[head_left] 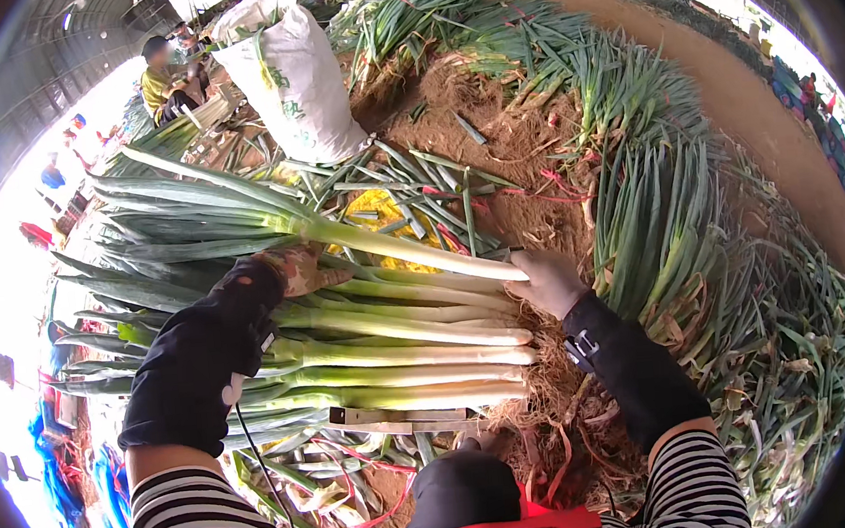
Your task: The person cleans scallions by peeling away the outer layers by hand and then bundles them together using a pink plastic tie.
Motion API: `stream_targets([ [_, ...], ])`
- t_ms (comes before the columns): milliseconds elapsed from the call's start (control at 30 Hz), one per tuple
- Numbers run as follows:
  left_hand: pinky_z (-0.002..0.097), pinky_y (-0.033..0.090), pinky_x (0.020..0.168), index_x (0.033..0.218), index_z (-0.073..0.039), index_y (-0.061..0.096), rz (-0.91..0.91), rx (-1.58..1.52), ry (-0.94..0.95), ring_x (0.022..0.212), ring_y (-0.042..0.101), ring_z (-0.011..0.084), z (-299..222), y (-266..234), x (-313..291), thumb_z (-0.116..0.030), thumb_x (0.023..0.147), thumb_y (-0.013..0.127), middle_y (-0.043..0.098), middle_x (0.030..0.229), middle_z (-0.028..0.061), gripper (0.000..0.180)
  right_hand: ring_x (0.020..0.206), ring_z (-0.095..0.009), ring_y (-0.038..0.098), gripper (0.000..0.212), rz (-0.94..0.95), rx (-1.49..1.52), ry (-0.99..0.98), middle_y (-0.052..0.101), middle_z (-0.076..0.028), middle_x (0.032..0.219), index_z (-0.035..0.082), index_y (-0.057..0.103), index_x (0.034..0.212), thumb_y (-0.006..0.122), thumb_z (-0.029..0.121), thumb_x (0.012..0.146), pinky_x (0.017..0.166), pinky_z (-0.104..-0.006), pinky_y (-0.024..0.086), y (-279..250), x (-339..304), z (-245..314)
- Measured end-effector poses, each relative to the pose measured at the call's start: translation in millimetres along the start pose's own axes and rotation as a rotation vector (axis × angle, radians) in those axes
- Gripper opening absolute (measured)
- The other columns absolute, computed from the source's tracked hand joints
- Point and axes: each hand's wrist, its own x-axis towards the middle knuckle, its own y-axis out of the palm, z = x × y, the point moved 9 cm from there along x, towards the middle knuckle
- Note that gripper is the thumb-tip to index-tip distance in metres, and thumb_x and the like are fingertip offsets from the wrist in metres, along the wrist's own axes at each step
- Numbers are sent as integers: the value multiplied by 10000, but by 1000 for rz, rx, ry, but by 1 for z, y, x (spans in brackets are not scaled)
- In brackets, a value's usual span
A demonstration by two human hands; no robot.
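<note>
A long green onion (401, 245) lies slantwise across the top of a row of other green onions (410, 351). My right hand (551, 282), in a pale glove, is closed round its white root end. At the stalk's green neck, my left hand (296, 271) is closed on it, in a patterned glove; part of its grip is hidden by the stalk and leaves. The row beneath lies side by side, with dark leaves to the left and white ends to the right. Below my right hand is a heap of brown roots (543, 403).
A full white sack (295, 90) stands beyond the row. Bundled green onions (652, 216) line the soil at right and far side. Cut leaves (417, 200) lie over a yellow sheet. A flat metal-edged piece (405, 419) sits near me. Another person (168, 80) sits far left.
</note>
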Motion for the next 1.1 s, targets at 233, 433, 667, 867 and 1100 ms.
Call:
stream_targets([
  [233,424,264,1115,1428,-105,347,158,248,78,1330,328,389,-33,11,-22,-730,835,380,316,1439,259,862,741,-319,622,280,91,-24,-2,625,-98,778,108,559,893,700,304,752,651,-438,485,17,-5,-19],
  [433,432,385,1011,1299,-70,516,11,317,128,1148,512,370,-52,-7,-61,-620,898,385,549,1186,228,693,763,-316,627,293,208,-58,13,627,-97,792,105,558,920,704,294,750,680,-443,486,29,-3,-24],
  [667,445,400,980,1293,-49,465,-126,128,54,1128,530,367,-35,-10,-70,-485,893,506,567,1191,212,594,828,-295,630,189,307,-238,-33,637,-87,856,105,579,914,649,214,775,722,-439,487,43,-3,-12],
  [867,437,405,977,1391,-86,350,-152,-108,60,1107,548,386,-27,-16,-70,-393,898,534,581,1174,235,609,862,-270,633,194,314,-509,-17,641,-61,950,121,602,973,518,118,798,718,-419,496,75,-8,-24],
  [1100,410,488,847,1422,-26,290,-235,105,94,951,626,397,-12,-13,-25,-312,901,512,656,1007,222,635,837,-282,634,217,320,-522,-31,639,-97,870,122,623,977,435,134,869,697,-427,472,79,-6,-18],
])
